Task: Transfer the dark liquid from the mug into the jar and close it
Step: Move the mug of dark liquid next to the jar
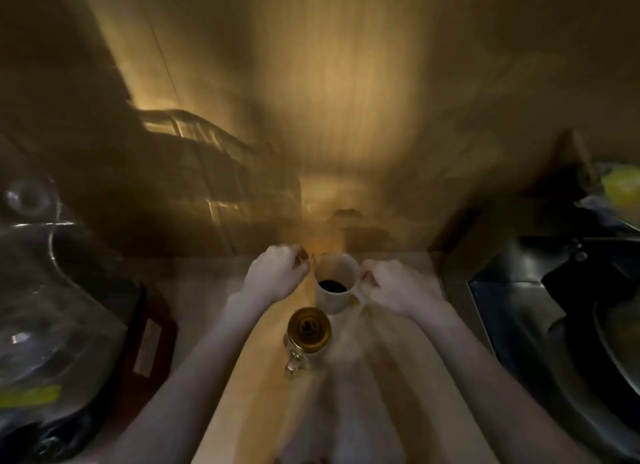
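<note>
A white mug (334, 299) with dark liquid (332, 285) in it stands upright at the middle of the wooden counter. Just in front of it stands a glass jar (309, 329) with a gold-coloured top and a glass handle on its near side. My left hand (275, 275) hovers beside the mug's left rim with its fingers curled in and nothing visible in them. My right hand (393, 287) is at the mug's right side, fingertips against the wall just above the handle; blur hides whether it grips.
A wire dish rack (207, 173) stands at the back left. Clear glassware and a dark appliance (52, 308) crowd the left edge. A dark sink with dishes (571, 308) lies on the right. A wooden wall rises directly behind the mug.
</note>
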{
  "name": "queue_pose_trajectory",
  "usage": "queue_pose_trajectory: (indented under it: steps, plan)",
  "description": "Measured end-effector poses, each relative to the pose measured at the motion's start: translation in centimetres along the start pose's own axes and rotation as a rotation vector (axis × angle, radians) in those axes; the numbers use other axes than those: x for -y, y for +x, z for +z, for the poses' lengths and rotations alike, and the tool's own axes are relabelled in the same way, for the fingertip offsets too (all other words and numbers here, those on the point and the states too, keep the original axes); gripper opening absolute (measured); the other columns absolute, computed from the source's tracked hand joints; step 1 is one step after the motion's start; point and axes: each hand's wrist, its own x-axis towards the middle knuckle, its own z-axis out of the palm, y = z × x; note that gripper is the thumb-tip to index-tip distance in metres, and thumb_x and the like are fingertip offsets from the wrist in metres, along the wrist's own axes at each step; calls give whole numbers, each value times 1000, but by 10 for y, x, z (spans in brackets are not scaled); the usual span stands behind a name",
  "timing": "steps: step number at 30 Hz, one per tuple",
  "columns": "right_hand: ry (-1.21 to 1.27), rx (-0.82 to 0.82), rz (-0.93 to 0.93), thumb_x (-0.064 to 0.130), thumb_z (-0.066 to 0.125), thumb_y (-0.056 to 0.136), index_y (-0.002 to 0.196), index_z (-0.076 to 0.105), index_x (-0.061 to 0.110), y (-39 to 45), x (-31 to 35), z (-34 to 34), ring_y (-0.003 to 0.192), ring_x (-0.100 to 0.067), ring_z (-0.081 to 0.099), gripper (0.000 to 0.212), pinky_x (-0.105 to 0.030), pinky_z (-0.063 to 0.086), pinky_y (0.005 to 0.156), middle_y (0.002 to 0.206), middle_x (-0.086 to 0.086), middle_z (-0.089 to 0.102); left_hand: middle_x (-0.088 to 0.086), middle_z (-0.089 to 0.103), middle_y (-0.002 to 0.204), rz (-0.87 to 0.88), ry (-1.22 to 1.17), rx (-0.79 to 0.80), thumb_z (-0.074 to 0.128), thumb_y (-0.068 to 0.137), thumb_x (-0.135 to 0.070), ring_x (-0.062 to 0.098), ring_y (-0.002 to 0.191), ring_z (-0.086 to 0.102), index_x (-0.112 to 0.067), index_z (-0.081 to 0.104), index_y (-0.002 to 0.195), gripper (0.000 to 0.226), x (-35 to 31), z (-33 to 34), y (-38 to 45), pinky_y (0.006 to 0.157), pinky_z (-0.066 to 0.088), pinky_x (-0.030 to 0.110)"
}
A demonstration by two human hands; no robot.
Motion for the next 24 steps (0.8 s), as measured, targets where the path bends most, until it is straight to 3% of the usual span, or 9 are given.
queue_pose_trajectory:
  steps: [4,7,9,12,14,16,20,24]
  plan:
    - [1,-26,134,27,49,94,118,45,13,5,-15,43,102,-29,58,27,-39,50,80,111,-10,62,15,56,125,-97,-58,39,43,89,-24,32,115,52,-9,51,124,39,10,28,10,92,45,39]
    - [128,-71,168,23,49,95,132,38,11,11,-24,69,123,-26,43,40,-39,44,94,133,-10,47,16,40,144,-156,-120,119,39,91,-21,30,132,37,-8,36,136,47,15,47,19,105,30,34]
    - [148,-78,158,18,49,95,136,37,9,14,-26,83,127,-26,39,43,-37,41,99,139,-10,43,16,33,149,-189,-169,160,36,92,-19,28,138,30,-7,29,140,50,18,57,23,109,23,32]
    - [271,-88,170,13,48,94,134,42,9,20,-29,103,126,-27,42,41,-35,39,101,136,-12,48,14,35,149,-276,-453,194,34,94,-29,27,137,31,-10,33,139,48,16,64,25,108,26,35]
    - [376,-138,176,7,47,93,132,46,8,25,-30,112,123,-28,47,38,-32,41,96,132,-13,53,9,41,145,-372,-769,222,28,94,-40,24,135,34,-15,39,135,49,13,65,26,105,28,40]
    - [459,-183,211,3,45,93,123,52,7,29,-31,118,112,-29,55,31,-28,42,81,121,-15,60,2,39,146,-448,-973,238,22,92,-48,19,137,32,-21,38,135,53,13,66,28,109,25,45]
    - [652,-219,296,2,46,95,93,56,8,40,-31,122,86,-26,59,12,-23,35,66,89,-12,64,0,38,148,-488,-1036,250,16,90,-55,17,135,33,-21,39,135,61,17,64,35,109,24,44]
    - [904,-289,389,0,50,91,70,52,10,45,-31,108,76,-19,51,23,-27,37,61,68,0,52,2,41,147,-509,-1049,244,19,90,-54,18,133,38,-18,40,135,62,14,58,37,108,28,44]
